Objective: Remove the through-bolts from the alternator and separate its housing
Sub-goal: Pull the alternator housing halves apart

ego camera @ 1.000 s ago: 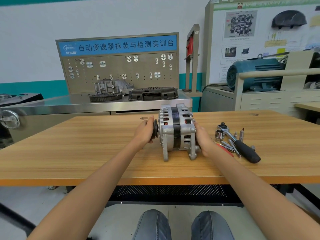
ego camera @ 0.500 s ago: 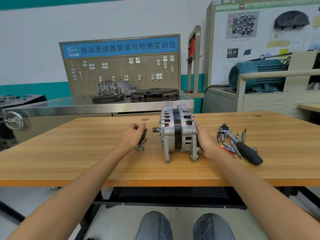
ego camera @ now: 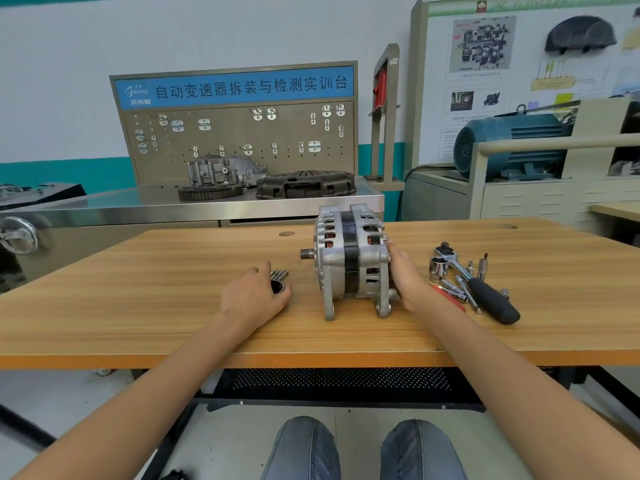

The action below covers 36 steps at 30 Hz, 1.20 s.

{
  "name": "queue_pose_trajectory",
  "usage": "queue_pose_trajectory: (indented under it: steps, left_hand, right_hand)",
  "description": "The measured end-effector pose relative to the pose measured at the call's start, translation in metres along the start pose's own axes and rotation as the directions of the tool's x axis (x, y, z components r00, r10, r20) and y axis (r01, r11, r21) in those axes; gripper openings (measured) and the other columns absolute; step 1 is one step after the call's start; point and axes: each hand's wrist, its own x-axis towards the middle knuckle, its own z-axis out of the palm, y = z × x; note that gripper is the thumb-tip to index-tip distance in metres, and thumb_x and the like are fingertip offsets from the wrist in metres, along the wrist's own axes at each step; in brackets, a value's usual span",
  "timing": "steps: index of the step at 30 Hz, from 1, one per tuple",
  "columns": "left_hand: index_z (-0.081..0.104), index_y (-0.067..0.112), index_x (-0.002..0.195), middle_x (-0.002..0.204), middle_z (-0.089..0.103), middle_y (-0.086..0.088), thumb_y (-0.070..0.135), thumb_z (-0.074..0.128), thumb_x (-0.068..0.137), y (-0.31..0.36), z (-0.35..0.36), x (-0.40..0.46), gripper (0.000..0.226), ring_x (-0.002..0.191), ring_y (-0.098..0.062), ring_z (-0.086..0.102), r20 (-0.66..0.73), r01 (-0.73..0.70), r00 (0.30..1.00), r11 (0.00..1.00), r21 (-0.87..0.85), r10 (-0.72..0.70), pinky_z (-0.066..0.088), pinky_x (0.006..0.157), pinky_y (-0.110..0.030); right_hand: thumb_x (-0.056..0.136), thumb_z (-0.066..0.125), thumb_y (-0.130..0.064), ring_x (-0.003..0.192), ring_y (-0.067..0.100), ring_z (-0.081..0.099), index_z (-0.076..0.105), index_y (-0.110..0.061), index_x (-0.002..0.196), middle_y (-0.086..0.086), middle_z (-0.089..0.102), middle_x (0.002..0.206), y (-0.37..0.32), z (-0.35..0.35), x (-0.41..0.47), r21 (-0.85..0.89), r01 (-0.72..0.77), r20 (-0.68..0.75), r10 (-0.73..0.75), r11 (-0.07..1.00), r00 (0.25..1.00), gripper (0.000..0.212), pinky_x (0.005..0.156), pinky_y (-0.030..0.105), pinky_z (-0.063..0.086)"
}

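Centrally, on the wooden table: one alternator, upright on its mounting lugs, bare shaft pointing left. Right hand: fingers laid against the alternator's rear cover, steadying it. Left hand: fingers curled round a dark ribbed pulley, resting on the table left of the alternator, apart from it. Right of the alternator: ratchet wrench, loose sockets.

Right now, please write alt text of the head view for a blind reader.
An alternator stands on a wooden table; the right hand steadies it, the left hand sets down its pulley. A ratchet lies to the right.
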Motion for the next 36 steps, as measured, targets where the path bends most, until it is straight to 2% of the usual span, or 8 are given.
queue_pose_trajectory:
  steps: [5,13,19,23,25,29,32,36]
  left_hand:
    - [0.044,0.013,0.125,0.12,0.057,-0.008,0.06,0.042,0.092,-0.002,0.007,0.007,0.058,0.101,-0.026,0.06,0.005,0.031,1.0,0.998,-0.059,-0.031,0.051,0.067,-0.034]
    - [0.043,0.015,0.128,0.121,0.056,-0.006,0.075,0.032,0.085,-0.006,0.021,0.023,0.075,0.103,-0.024,0.058,-0.018,0.068,0.997,0.992,-0.109,-0.07,0.042,0.059,-0.03]
    - [0.035,0.006,0.142,0.135,0.043,-0.021,0.061,0.026,0.095,-0.001,0.014,0.013,0.073,0.119,-0.034,0.045,-0.193,0.137,0.965,0.967,-0.214,-0.18,0.037,0.096,-0.042]
    - [0.03,0.014,0.146,0.143,0.036,-0.011,0.071,0.02,0.087,0.035,-0.008,-0.017,0.083,0.123,-0.02,0.043,-0.247,-0.116,0.967,0.759,-0.641,-0.061,0.035,0.105,-0.037]
    - [0.025,0.019,0.148,0.146,0.034,-0.004,0.077,0.027,0.081,0.066,-0.011,-0.036,0.089,0.126,-0.012,0.039,-0.182,-0.11,0.981,0.6,-0.792,-0.06,0.035,0.108,-0.036]
    - [0.022,0.018,0.148,0.142,0.034,0.002,0.067,0.058,0.078,0.106,-0.012,-0.041,0.092,0.133,-0.015,0.032,-0.042,0.035,0.975,0.335,-0.941,-0.219,0.027,0.108,-0.031]
    - [0.031,0.016,0.141,0.13,0.041,0.003,0.064,0.065,0.074,0.108,-0.013,-0.032,0.089,0.125,-0.015,0.038,-0.029,0.078,0.951,0.33,-0.941,-0.309,0.033,0.102,-0.03]
    - [0.038,0.019,0.121,0.121,0.047,0.0,0.068,0.057,0.077,0.091,-0.009,-0.01,0.069,0.115,-0.019,0.047,0.073,0.154,0.962,0.303,-0.94,-0.262,0.043,0.099,-0.039]
  right_hand:
    - [0.102,0.025,-0.045,0.085,0.01,0.054,0.06,-0.027,0.098,-0.005,0.062,0.089,-0.002,0.001,-0.002,0.004,-0.002,-0.002,0.002,1.0,1.0,0.04,0.072,0.03,0.04]
    - [0.103,0.024,-0.041,0.089,0.017,0.059,0.06,-0.017,0.111,0.004,0.065,0.098,-0.004,0.004,-0.005,0.021,0.008,-0.019,-0.008,1.0,1.0,0.045,0.068,0.027,0.043]
    - [0.103,0.026,-0.037,0.085,0.02,0.064,0.063,-0.015,0.095,0.005,0.069,0.087,-0.002,0.01,-0.008,0.07,0.036,-0.103,-0.029,0.997,0.994,0.044,0.069,0.031,0.049]
    - [0.102,0.027,-0.036,0.092,0.026,0.063,0.062,-0.016,0.089,0.01,0.068,0.09,-0.003,0.016,-0.013,0.028,0.051,-0.178,-0.045,0.998,0.983,0.042,0.09,0.046,0.048]
    - [0.102,0.027,-0.033,0.096,0.031,0.062,0.063,-0.01,0.093,0.017,0.067,0.098,-0.002,0.022,-0.019,0.004,0.069,-0.236,-0.066,0.998,0.97,0.044,0.092,0.05,0.047]
    - [0.102,0.03,-0.03,0.078,0.026,0.057,0.062,-0.002,0.093,0.019,0.065,0.097,0.0,0.032,-0.027,-0.028,0.118,-0.376,-0.12,0.993,0.919,0.044,0.065,0.034,0.047]
    - [0.101,0.031,-0.031,0.065,0.015,0.047,0.054,-0.013,0.075,0.009,0.058,0.082,0.002,0.041,-0.029,-0.028,0.124,-0.457,-0.123,0.992,0.881,0.04,0.053,0.026,0.032]
    - [0.102,0.027,-0.031,0.066,0.012,0.047,0.047,-0.018,0.072,-0.002,0.05,0.072,0.002,0.058,-0.033,0.05,0.152,-0.525,-0.104,0.987,0.845,0.038,0.064,0.028,0.038]
